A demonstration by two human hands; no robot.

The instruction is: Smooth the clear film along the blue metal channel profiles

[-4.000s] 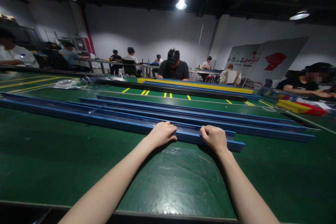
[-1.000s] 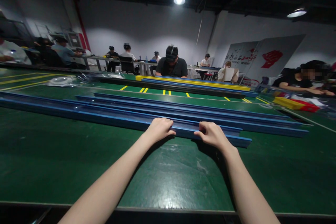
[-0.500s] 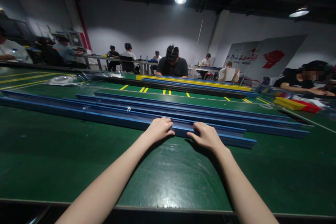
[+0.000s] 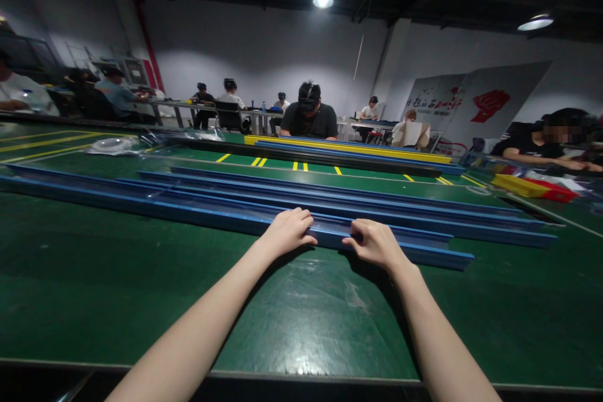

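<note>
A long blue U-shaped channel lies across the green table, closest to me, its right end pointing slightly toward me. My left hand is closed over it near the middle, fingers on top and thumb along the near wall. A short way to the right, my right hand grips the same channel with curled fingers and its thumb on the near side. Just behind, further blue channels lie roughly parallel. The undersides of my fingers are hidden.
Farther back lie a black strip and a yellow strip. A clear plastic bag rests at the left; yellow and red trays stand at the right. A person in black sits opposite, with several others around.
The nearest blue channel has shifted a little to the right, its right end now farther out. Both my hands have moved slightly right with it.
</note>
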